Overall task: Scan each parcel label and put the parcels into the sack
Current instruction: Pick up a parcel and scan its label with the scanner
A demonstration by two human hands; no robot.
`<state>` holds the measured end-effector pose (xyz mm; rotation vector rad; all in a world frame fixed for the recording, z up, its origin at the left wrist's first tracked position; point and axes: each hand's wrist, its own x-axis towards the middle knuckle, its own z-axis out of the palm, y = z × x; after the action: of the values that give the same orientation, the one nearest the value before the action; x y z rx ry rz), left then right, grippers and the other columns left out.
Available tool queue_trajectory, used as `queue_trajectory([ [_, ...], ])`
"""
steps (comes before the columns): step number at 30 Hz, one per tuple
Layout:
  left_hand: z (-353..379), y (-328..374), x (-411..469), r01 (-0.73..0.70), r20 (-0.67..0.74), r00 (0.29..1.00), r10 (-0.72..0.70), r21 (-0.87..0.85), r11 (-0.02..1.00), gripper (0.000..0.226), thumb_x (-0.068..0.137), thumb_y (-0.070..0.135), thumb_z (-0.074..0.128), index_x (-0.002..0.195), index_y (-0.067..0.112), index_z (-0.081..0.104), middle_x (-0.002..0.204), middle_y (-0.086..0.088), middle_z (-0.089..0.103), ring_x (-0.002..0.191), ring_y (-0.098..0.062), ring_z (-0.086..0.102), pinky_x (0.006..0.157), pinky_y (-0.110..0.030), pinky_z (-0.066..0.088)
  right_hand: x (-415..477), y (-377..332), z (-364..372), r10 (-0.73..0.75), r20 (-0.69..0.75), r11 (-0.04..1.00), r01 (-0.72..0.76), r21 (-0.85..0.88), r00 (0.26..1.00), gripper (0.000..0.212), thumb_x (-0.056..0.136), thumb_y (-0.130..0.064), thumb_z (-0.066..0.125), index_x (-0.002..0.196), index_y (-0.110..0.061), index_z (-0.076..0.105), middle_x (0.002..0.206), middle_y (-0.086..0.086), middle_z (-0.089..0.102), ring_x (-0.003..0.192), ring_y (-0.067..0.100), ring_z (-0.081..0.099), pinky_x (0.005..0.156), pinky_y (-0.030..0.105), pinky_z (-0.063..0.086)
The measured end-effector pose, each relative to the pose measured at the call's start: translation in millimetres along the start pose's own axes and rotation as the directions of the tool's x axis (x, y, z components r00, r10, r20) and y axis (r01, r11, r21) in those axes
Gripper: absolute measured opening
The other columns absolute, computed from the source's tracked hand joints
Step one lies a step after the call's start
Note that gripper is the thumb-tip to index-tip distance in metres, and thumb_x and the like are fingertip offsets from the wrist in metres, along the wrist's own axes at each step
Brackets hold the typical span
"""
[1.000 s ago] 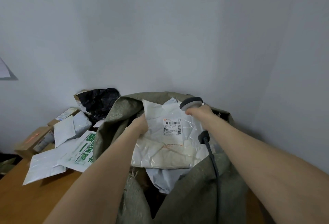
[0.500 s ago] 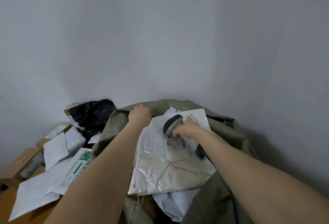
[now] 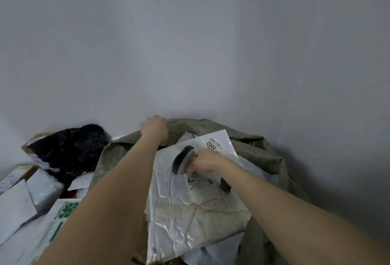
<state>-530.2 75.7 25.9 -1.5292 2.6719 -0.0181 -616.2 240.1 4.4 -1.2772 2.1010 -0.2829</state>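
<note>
A crinkled white plastic parcel [image 3: 190, 212] lies flat across the open mouth of the grey-green woven sack [image 3: 259, 155], label side up. My right hand [image 3: 205, 162] grips a dark handheld scanner [image 3: 182, 160] and presses down on the parcel just above its label [image 3: 200, 182]. My left hand [image 3: 154, 127] grips the sack's far rim. Other pale parcels [image 3: 213, 254] show inside the sack beneath the white one.
To the left, several white mailers [image 3: 19, 218], one with green print [image 3: 63, 220], lie on the table with cardboard boxes and a black plastic bag [image 3: 69, 146]. A plain grey wall stands close behind the sack.
My left hand let go of the parcel and moved up to the sack's far rim. The parcel dropped flat onto the sack's opening, and my right hand with the scanner came down onto it.
</note>
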Motion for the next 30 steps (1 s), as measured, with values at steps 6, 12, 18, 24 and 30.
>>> queue_trajectory([
  [6,34.6,16.6,5.8,-0.005,0.030,1.000,0.004,0.058,0.998,0.041,0.094,0.017,0.045,0.134,0.022,0.047,0.128,-0.007,0.057,0.120,-0.028,0.050,0.106,-0.047,0.029,-0.4,3.9,-0.3,0.013,-0.072,1.000,-0.012,0.010,0.997,0.051,0.078,-0.043,0.074,0.117,-0.013,0.062,0.111,0.007,0.059,0.116,0.031,0.055,0.105,0.040,0.040],
  [12,19.1,22.2,5.6,0.072,-0.143,0.984,-0.103,-0.208,0.975,0.024,0.093,0.014,0.048,0.112,0.013,0.062,0.112,-0.010,0.064,0.102,-0.030,0.061,0.076,-0.035,0.046,2.1,2.2,4.2,-0.007,-0.088,1.000,0.007,0.001,0.996,0.053,0.079,-0.042,0.073,0.120,-0.012,0.059,0.114,0.010,0.061,0.117,0.032,0.055,0.104,0.042,0.038],
  [18,-81.4,5.6,4.7,-0.045,-0.469,0.760,-0.451,-0.729,0.683,0.027,0.094,0.011,0.041,0.114,0.009,0.059,0.119,-0.011,0.061,0.109,-0.030,0.057,0.087,-0.036,0.044,9.1,-2.1,4.6,0.045,0.025,0.999,-0.045,0.004,0.999,0.050,0.087,-0.036,0.065,0.128,-0.008,0.059,0.107,0.005,0.059,0.115,0.029,0.057,0.098,0.034,0.043],
  [24,-50.9,-36.4,-3.3,-0.061,-0.367,0.867,-0.337,-0.750,0.658,0.032,0.091,0.005,0.047,0.120,0.014,0.057,0.120,-0.010,0.060,0.112,-0.028,0.056,0.095,-0.033,0.046,13.6,19.0,-3.6,0.061,-0.053,0.966,-0.046,0.256,0.997,0.040,0.085,-0.022,0.069,0.119,-0.002,0.062,0.104,0.006,0.057,0.093,0.018,0.053,0.067,0.023,0.042],
  [30,-16.5,-29.8,-44.9,-0.051,-0.194,0.976,-0.097,-0.643,0.764,0.048,0.082,0.007,0.061,0.128,0.009,0.046,0.126,-0.018,0.047,0.108,-0.033,0.056,0.095,-0.036,0.047,-1.1,13.9,-4.8,0.076,-0.105,0.968,-0.048,0.245,0.992,0.047,0.084,-0.023,0.070,0.124,-0.001,0.056,0.112,0.012,0.060,0.101,0.025,0.058,0.077,0.029,0.048],
])
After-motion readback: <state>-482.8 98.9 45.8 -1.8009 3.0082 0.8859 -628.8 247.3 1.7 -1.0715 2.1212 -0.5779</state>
